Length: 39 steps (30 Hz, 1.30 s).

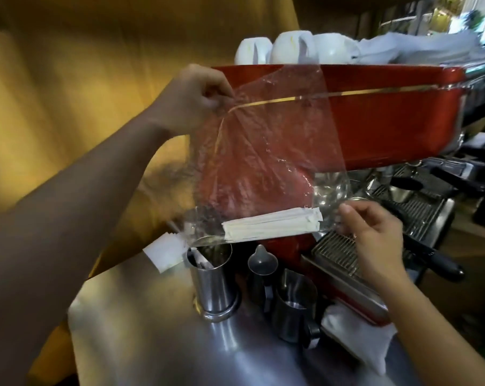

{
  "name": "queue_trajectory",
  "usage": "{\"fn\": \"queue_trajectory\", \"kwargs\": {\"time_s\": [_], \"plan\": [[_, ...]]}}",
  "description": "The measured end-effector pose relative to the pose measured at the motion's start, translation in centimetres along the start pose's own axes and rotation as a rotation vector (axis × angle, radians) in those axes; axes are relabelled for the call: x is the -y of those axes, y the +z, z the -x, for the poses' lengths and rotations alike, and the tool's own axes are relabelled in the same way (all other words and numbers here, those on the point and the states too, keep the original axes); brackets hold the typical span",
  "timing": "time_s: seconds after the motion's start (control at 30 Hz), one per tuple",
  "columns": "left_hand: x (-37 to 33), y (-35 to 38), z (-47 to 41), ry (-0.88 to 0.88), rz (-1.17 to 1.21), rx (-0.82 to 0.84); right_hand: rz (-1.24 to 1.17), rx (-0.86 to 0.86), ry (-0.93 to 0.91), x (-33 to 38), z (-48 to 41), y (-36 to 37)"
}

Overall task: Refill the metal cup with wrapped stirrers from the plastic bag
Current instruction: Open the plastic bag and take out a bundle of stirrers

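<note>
A clear plastic bag point(266, 151) hangs in front of the red espresso machine. My left hand point(196, 98) pinches its upper left corner. My right hand point(375, 227) grips its lower right edge. A bundle of white wrapped stirrers point(272, 224) lies sideways along the bottom of the bag. Directly below the bag's lower left corner stands the tall metal cup point(213, 282), with a few wrapped stirrers leaning inside it.
Two steel milk pitchers point(291, 305) stand right of the cup on the steel counter point(152, 330). The red espresso machine point(389, 121) has white cups on top and a drip tray point(338, 254). A white cloth point(361, 338) lies at the right, white paper point(166, 252) left of the cup.
</note>
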State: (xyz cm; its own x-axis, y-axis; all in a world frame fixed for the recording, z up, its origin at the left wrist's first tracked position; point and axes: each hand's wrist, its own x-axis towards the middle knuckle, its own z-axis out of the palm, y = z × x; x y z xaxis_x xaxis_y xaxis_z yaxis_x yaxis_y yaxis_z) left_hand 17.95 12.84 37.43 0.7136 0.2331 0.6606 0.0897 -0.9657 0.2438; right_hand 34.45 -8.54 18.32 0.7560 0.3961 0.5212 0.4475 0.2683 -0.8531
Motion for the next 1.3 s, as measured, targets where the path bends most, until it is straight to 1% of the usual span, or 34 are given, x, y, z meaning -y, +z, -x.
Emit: {"fn": "queue_trajectory", "kwargs": {"time_s": [0.07, 0.2, 0.3, 0.53, 0.67, 0.77, 0.93, 1.0, 1.13, 1.3], "plan": [[0.3, 0.6, -0.2, -0.002, 0.029, -0.01, 0.006, -0.016, 0.007, 0.2, 0.2, -0.4], [1.4, 1.5, 0.1, -0.067, 0.076, -0.011, 0.061, 0.002, -0.004, 0.3, 0.5, -0.7], [2.0, 1.6, 0.4, -0.092, 0.098, -0.038, 0.049, -0.011, -0.004, 0.6, 0.2, -0.9], [2.8, 0.3, 0.9, -0.026, 0.14, -0.059, 0.092, 0.003, -0.095, 2.7, -1.2, -1.1], [3.8, -0.4, 1.7, -0.047, 0.164, -0.056, 0.107, 0.016, -0.111, 3.0, -1.3, -0.3], [4.9, -0.8, 2.7, -0.1, 0.164, -0.075, 0.118, 0.054, -0.119, 3.4, -1.5, 0.9], [6.8, -1.0, 4.6, -0.245, 0.22, -0.118, 0.154, 0.094, -0.119, 4.2, -2.7, 3.0], [7.7, -1.0, 5.5, -0.287, 0.252, -0.132, 0.186, 0.108, -0.15, 4.4, -3.0, 3.9], [9.8, -1.0, 7.8, -0.373, 0.253, -0.173, 0.308, 0.132, -0.272, 4.7, -3.1, 5.8], [12.2, -0.5, 11.0, -0.497, 0.289, -0.21, 0.392, 0.204, -0.316, 5.1, -4.4, 8.7]]}}
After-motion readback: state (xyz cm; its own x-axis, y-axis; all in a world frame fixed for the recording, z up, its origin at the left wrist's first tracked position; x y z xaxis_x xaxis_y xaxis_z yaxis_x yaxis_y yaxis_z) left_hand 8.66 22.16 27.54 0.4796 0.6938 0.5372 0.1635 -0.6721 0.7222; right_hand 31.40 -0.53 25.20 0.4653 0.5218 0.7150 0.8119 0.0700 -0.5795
